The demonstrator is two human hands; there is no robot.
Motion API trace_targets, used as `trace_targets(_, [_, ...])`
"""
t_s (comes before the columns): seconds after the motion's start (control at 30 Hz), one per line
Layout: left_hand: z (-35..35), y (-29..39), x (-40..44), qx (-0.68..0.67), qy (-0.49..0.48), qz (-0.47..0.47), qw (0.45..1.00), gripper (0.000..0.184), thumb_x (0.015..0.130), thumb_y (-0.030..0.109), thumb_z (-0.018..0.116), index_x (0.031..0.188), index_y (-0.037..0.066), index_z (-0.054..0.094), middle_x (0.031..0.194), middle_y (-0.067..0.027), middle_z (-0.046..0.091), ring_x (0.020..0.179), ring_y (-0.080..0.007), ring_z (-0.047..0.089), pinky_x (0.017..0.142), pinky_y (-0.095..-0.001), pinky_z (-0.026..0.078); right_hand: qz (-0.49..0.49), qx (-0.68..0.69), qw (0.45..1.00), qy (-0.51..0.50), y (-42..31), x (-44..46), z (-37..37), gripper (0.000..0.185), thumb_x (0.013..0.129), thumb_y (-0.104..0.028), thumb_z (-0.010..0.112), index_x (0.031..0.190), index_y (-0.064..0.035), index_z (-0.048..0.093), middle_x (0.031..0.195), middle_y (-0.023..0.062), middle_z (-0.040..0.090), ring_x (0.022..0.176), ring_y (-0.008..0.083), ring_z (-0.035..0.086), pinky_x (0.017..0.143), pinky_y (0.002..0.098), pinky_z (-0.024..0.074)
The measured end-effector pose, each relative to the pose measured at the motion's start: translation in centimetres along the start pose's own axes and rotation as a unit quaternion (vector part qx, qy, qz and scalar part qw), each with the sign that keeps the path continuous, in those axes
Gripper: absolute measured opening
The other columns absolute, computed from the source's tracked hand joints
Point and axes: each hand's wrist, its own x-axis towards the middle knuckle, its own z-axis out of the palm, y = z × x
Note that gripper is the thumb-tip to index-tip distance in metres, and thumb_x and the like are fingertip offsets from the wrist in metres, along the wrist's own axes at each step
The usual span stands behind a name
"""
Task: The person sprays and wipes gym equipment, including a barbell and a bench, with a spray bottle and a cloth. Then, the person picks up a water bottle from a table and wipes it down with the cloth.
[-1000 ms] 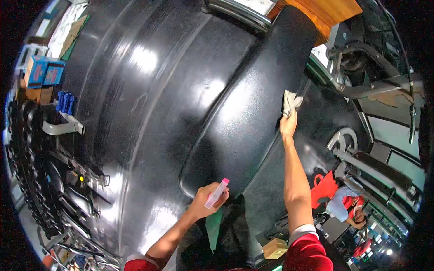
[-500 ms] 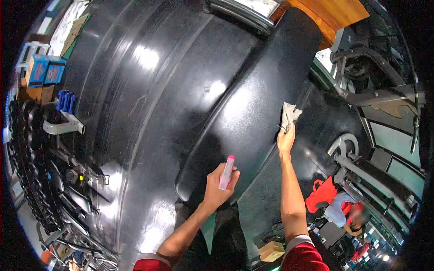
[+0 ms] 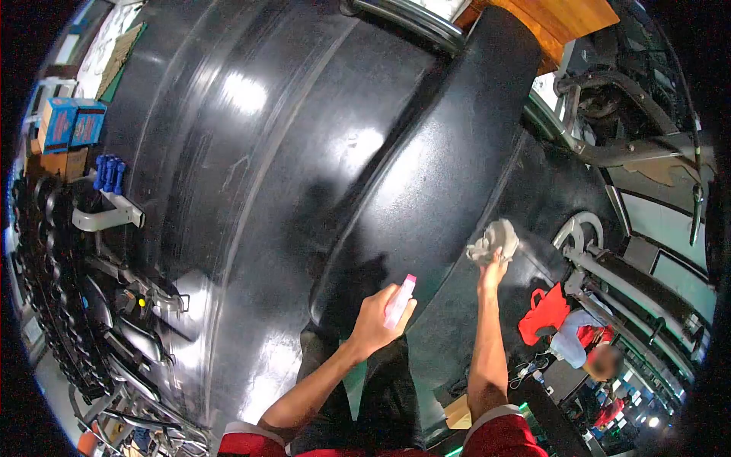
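Observation:
My left hand [image 3: 373, 321] is closed around a small translucent pink bottle [image 3: 399, 303] with a brighter pink top, held tilted low in front of my legs. Crumpled in my right hand [image 3: 493, 273] is a pale grey-beige cloth [image 3: 495, 241], slightly blurred. The cloth is by the right edge of a long black padded board [image 3: 434, 183]; whether it touches the board I cannot tell. This smooth, shiny board runs diagonally from near my legs toward the top right. Beneath it spreads a black floor mat [image 3: 205, 152].
Racked dumbbells [image 3: 53, 282] line the left side, near small blue dumbbells [image 3: 110, 174] and a blue box [image 3: 72, 124]. Metal gym frames [image 3: 632, 286] stand at right. A red bag [image 3: 544, 314] lies beside a seated person [image 3: 582, 343]. Wooden furniture [image 3: 563, 30] is at the top.
My right hand has drawn the cloth back toward me, and the cloth is now bunched up. My left hand has shifted slightly right with the bottle.

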Motion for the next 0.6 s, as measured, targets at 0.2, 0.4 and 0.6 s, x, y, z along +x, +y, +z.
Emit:
trace_targets(0.2, [-2.1,-0.2,-2.8,0.069,-0.019,0.065,0.995,0.018,0.082,0.013,0.066,0.092,0.001,0.058,0.066,-0.0143,0.052,0.053,-0.0309,0.055,0.047,-0.0354,0.042,0.0,0.051,0.997,-0.058,4.4,-4.4,-4.7,0.05,0.094,-0.035,0.052,0.137,-0.0139,0.037,0.13,0.0062,0.05,0.114,0.0232,0.053,0.09,0.0417,0.0456])
trace_targets(0.4, [-1.7,-3.0,-8.3,0.015,0.042,0.036,0.998,0.02,0.08,0.016,0.069,0.092,0.002,0.06,0.064,-0.0145,0.054,0.052,-0.0315,0.056,0.047,-0.0353,0.043,0.04,0.047,0.99,-0.13,6.1,-7.8,-6.0,0.051,0.094,-0.032,0.054,0.138,-0.0148,0.035,0.133,0.0073,0.047,0.119,0.0265,0.049,0.091,0.0477,0.0441])
trace_targets(0.6, [0.3,-4.3,-15.2,0.026,0.139,-0.053,0.989,0.027,0.078,0.018,0.07,0.069,0.002,0.05,0.056,-0.0136,0.052,0.046,-0.0273,0.054,0.045,-0.0359,0.04,0.038,-0.062,0.979,-0.191,4.5,-9.5,-8.0,0.047,0.094,-0.031,0.054,0.134,-0.0102,0.041,0.122,0.0063,0.055,0.103,0.0214,0.059,0.083,0.0366,0.0506])
